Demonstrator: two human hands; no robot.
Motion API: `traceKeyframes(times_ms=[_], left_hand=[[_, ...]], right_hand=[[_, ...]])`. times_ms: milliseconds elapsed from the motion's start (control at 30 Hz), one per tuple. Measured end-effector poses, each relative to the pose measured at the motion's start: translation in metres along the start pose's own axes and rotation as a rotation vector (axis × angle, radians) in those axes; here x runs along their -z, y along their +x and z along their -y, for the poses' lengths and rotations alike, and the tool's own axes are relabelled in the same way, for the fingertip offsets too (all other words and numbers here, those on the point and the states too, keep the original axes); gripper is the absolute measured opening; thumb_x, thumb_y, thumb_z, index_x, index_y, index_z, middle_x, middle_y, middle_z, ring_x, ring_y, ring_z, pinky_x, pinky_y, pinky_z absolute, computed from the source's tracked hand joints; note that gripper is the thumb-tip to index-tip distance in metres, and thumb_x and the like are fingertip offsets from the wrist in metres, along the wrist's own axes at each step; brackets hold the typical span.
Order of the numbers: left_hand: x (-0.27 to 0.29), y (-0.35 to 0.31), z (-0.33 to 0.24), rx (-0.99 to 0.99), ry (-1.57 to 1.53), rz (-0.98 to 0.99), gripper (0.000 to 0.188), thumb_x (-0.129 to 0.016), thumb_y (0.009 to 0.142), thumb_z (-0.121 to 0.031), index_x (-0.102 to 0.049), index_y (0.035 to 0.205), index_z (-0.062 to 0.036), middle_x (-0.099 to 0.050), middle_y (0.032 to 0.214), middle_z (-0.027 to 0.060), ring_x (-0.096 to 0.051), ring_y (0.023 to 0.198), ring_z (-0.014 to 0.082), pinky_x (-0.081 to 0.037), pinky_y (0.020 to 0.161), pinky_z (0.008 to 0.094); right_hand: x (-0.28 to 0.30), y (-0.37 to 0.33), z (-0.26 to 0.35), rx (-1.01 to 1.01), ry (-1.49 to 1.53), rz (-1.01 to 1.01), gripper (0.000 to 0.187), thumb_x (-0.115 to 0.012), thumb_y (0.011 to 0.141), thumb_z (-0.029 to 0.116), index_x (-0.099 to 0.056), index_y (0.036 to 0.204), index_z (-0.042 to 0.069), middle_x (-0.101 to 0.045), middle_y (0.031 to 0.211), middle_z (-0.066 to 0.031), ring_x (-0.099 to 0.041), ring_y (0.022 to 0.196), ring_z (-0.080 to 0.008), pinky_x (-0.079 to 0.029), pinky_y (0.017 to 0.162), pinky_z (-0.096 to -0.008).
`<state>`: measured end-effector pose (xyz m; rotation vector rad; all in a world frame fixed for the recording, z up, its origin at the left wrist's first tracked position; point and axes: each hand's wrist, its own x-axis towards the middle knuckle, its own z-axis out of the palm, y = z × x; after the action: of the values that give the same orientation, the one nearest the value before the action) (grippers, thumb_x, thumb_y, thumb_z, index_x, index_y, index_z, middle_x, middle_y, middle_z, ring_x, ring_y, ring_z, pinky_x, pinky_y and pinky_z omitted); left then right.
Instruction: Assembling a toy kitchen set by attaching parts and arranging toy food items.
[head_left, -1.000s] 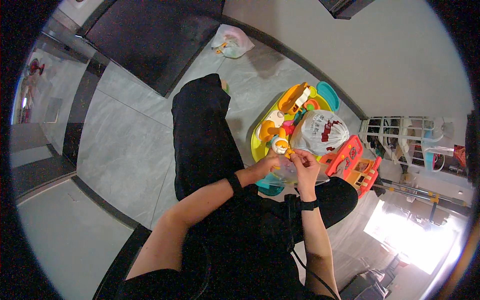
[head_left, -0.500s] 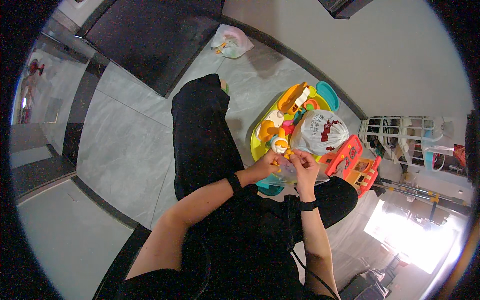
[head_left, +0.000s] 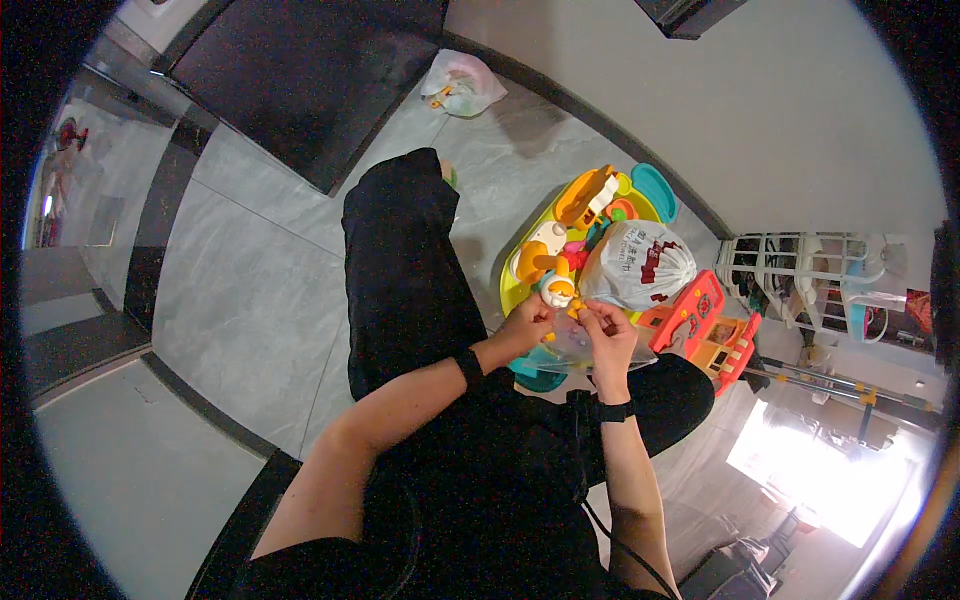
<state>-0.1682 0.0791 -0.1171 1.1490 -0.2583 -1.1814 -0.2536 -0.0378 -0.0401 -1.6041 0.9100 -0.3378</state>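
Note:
My left hand point(head_left: 528, 327) is closed at the base of a small toy figure point(head_left: 557, 289) with an orange and white head and a blue-green edge. Just right of it, my right hand point(head_left: 608, 333) pinches the upper edge of a clear plastic bag point(head_left: 575, 350). The bag hangs between and below both hands, with small pieces showing faintly through it. A little yellow piece point(head_left: 575, 308) shows between the fingertips; which hand touches it is unclear. Beyond my hands stands a yellow-green toy tub point(head_left: 513, 297) full of colourful toy parts.
A tied white plastic bag point(head_left: 640, 262) rests on the tub's right side. Right of it is a red and orange toy point(head_left: 695, 315). A teal lid point(head_left: 655, 190) leans by the wall. Another plastic bag point(head_left: 465, 85) lies near a dark panel point(head_left: 310, 80). A white wire rack point(head_left: 800, 265) stands at right.
My left hand has shifted slightly left and down. The toy figure at its fingers has tilted a little, showing more of its blue-green edge. My right hand stays almost in place.

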Motion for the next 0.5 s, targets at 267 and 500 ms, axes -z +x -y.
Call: traceKeyframes(times_ms=[267,500], left_hand=[[0.000,-0.003,-0.011,0.088,-0.016,0.001,0.028,-0.054,0.078,-0.010,-0.047,0.105,-0.0052,-0.049,0.082,-0.0005,-0.051,0.072,0.0088,-0.043,0.061,0.0226],[0.001,-0.001,-0.002,0.027,-0.020,-0.074,0.025,-0.053,0.078,-0.016,-0.053,0.102,-0.0089,-0.049,0.078,-0.0043,-0.047,0.066,0.0067,-0.040,0.056,0.0228]], right_hand=[[-0.001,-0.001,0.007,-0.010,-0.009,0.002,0.016,-0.063,0.080,0.002,-0.062,0.096,-0.003,-0.064,0.082,-0.0054,-0.060,0.072,-0.0094,-0.049,0.067,-0.0216],[-0.002,-0.001,0.003,-0.003,-0.033,0.008,0.016,-0.062,0.081,0.002,-0.062,0.096,-0.002,-0.064,0.082,-0.0049,-0.060,0.072,-0.0088,-0.049,0.067,-0.0212]])
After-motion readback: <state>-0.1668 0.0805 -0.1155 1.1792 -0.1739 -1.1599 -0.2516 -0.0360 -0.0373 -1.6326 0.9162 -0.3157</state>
